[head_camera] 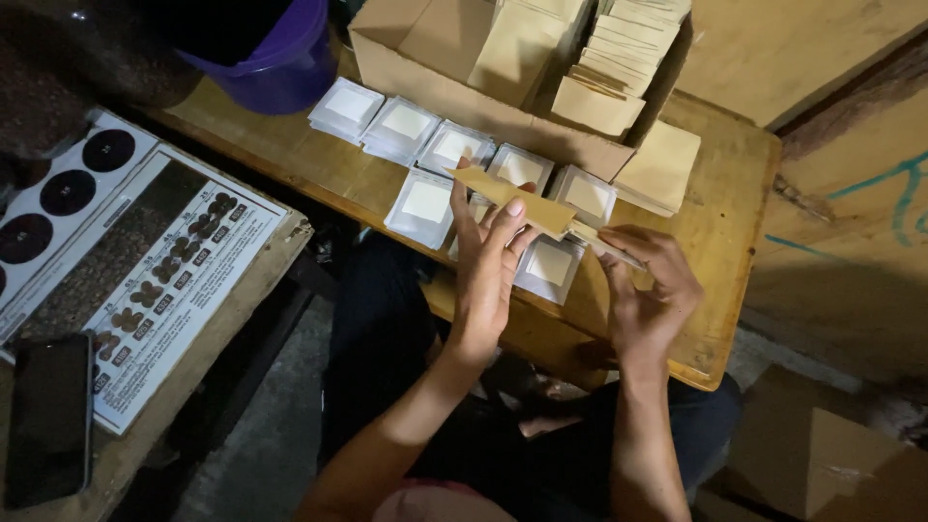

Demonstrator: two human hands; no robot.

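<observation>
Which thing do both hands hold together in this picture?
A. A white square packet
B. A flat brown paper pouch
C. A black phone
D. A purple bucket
B: the left hand and the right hand both grip a flat brown paper pouch above the wooden table, while the phone and the bucket lie away from them, untouched.
</observation>
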